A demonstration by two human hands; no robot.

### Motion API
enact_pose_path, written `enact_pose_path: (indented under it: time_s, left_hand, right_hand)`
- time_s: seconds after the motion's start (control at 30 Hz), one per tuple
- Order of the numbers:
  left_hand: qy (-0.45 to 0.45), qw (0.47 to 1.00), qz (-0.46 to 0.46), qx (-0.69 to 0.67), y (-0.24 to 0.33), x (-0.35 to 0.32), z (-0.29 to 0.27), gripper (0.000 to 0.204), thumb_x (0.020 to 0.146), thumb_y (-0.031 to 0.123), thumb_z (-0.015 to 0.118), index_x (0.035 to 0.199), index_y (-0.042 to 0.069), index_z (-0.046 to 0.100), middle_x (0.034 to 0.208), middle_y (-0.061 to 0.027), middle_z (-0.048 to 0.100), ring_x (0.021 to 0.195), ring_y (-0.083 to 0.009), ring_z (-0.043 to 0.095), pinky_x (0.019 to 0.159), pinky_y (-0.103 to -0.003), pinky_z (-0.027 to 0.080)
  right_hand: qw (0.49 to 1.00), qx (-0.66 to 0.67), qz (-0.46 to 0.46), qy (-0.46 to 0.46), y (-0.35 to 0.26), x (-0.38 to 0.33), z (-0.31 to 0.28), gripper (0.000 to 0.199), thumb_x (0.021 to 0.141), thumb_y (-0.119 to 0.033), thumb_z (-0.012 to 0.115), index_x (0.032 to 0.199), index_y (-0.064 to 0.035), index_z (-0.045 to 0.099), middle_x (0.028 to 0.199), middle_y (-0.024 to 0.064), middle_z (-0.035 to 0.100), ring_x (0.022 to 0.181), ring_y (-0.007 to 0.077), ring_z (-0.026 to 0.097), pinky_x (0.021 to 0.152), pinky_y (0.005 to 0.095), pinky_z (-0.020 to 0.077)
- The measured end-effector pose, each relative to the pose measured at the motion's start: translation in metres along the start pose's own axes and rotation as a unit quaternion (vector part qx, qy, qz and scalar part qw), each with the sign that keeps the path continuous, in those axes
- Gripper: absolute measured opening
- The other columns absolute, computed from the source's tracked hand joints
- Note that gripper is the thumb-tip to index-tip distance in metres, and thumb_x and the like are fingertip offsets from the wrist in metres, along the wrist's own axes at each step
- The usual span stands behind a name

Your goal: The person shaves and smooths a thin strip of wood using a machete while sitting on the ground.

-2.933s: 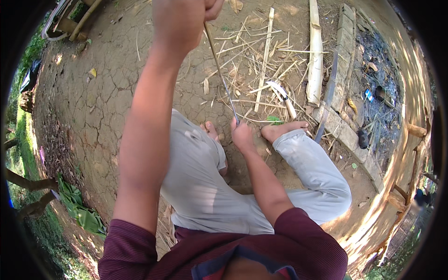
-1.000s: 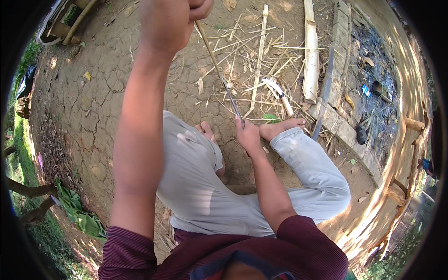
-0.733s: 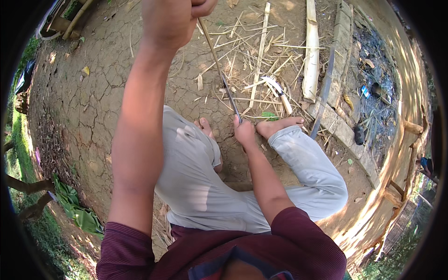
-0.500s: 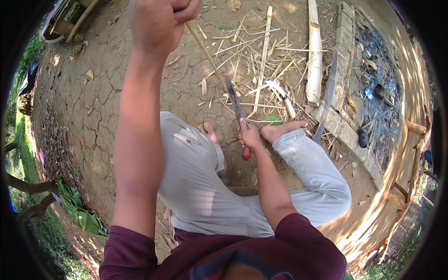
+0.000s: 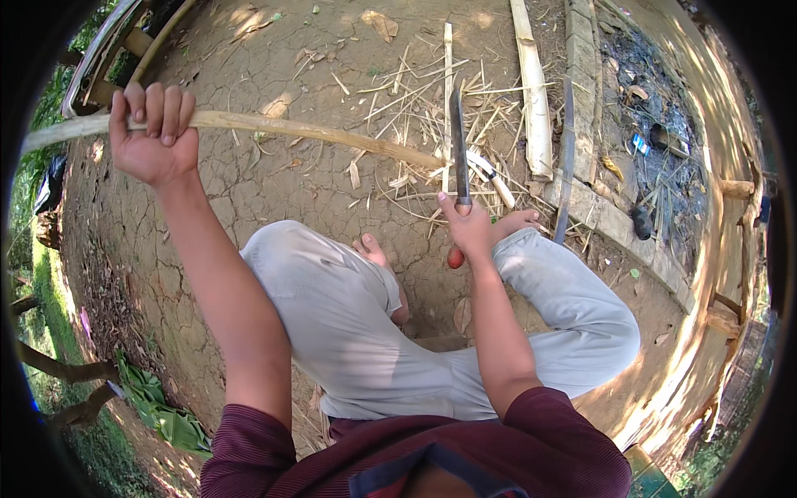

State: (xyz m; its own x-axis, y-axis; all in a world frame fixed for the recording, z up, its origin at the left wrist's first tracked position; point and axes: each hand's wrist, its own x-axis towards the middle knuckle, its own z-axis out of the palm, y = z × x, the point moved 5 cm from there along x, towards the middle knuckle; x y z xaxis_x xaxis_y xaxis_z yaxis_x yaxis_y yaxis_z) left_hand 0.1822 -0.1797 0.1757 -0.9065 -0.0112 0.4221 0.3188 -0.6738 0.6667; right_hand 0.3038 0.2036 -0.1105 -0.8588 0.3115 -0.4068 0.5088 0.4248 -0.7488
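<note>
plainly, two hands are at work with one thing each: a long pale slat [image 5: 282,126] and a straight-bladed knife [image 5: 458,141] with a reddish handle. on the ground beyond the right-hand grip are one small curved white knife [image 5: 501,187], one narrow upright strip [image 5: 448,66], one thick split length of pale wood [image 5: 532,91] and shavings [image 5: 390,100] too many to count. farther right of that grip, one long blade [image 5: 567,158] lies along the edge of a beam [image 5: 580,75].

the left hand [image 5: 158,133] is closed around the slat, fingers curled over it, with part running out past the hand to the left and the rest reaching right toward the other grip. the right hand [image 5: 469,224] is wrapped about the knife handle, thumb up near the blade, which points away from the person. the slat's far end comes just beside the blade; whether they touch, i cannot tell.

half a second ago the left hand was nearer the middle and the slat ran narrow, its far part behind the blade. now that hand is well out left, and the slat shows broadside.
</note>
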Motion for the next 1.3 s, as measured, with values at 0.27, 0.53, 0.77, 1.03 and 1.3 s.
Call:
enact_pose_path:
  time_s: [0.27,0.53,0.77,1.03,1.3]
  left_hand:
    - [-0.003,0.982,0.060,-0.180,0.022,-0.020,-0.037,0.035,0.099,0.022,0.043,0.066,0.013,0.036,0.051,0.0019,0.027,0.039,-0.0097,0.021,0.043,-0.026,0.021]
    - [0.085,0.961,0.103,-0.241,0.026,-0.074,-0.081,0.030,0.098,0.019,0.046,0.071,0.010,0.037,0.055,-0.0004,0.030,0.044,-0.0105,0.028,0.047,-0.027,0.025]
    - [0.510,0.850,-0.051,-0.124,0.044,-0.169,-0.077,0.043,0.098,0.027,0.050,0.125,-0.004,0.040,0.118,-0.0202,0.045,0.111,-0.0316,0.051,0.098,-0.046,0.046]
    - [0.348,0.559,0.096,0.746,0.149,-0.216,0.101,0.048,0.097,0.031,0.056,0.133,0.000,0.045,0.136,-0.0173,0.046,0.122,-0.0330,0.049,0.102,-0.045,0.041]
    - [0.012,0.768,-0.561,0.307,0.002,-0.213,0.198,0.044,0.107,0.039,0.035,0.112,0.000,0.056,0.071,-0.0044,0.053,0.053,-0.0137,0.048,0.051,-0.026,0.040]
  right_hand:
    - [0.870,0.482,-0.037,0.097,-0.063,0.018,-0.090,0.028,0.088,-0.014,0.075,0.096,-0.0023,0.051,0.094,0.0127,0.065,0.086,0.0250,0.072,0.065,0.0303,0.0617]
    - [0.846,0.527,-0.081,-0.008,-0.088,-0.009,-0.164,0.030,0.084,-0.001,0.073,0.097,-0.0044,0.047,0.095,0.0177,0.068,0.091,0.0274,0.071,0.071,0.0333,0.0617]
    - [0.879,0.457,-0.122,-0.059,-0.163,-0.047,-0.213,0.031,0.086,-0.009,0.073,0.105,-0.0036,0.049,0.101,0.0168,0.069,0.091,0.0227,0.071,0.070,0.0289,0.0619]
    - [0.883,0.381,-0.225,-0.156,-0.256,-0.061,-0.234,0.039,0.081,-0.009,0.079,0.102,-0.0062,0.047,0.092,0.0138,0.068,0.088,0.0235,0.072,0.063,0.0271,0.0608]
    - [0.831,0.425,-0.217,-0.286,-0.275,-0.056,-0.184,0.038,0.081,-0.005,0.079,0.102,-0.0023,0.047,0.090,0.0150,0.069,0.088,0.0278,0.073,0.061,0.0294,0.0583]
